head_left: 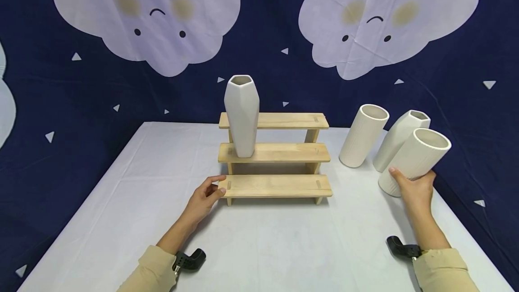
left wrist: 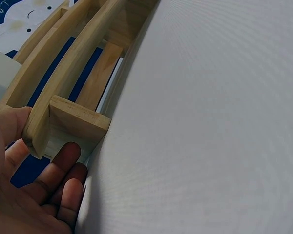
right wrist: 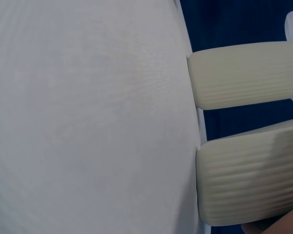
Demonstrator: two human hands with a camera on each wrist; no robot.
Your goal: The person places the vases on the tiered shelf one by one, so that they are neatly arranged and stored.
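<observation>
My left hand (head_left: 202, 199) pinches the left end of the lowest board of a three-tier wooden stand (head_left: 275, 186). In the left wrist view, the thumb lies on the board's end, and the other fingers (left wrist: 68, 153) curl beside the stand's leg. On the middle tier, at its left end, a white faceted vase (head_left: 242, 111) stands upright. At the right, my right hand (head_left: 415, 188) grips a ribbed white cylindrical vase (head_left: 419, 157) low on its body. The right wrist view shows this vase's ribbed side (right wrist: 249, 180) with its base at the tablecloth.
Behind the gripped vase stand a second faceted white vase (head_left: 399, 141), partly hidden, and another ribbed cylindrical vase (head_left: 362, 136). A white cloth covers the table (head_left: 284, 247). A dark blue curtain (head_left: 267, 21) with cloud prints hangs behind the table.
</observation>
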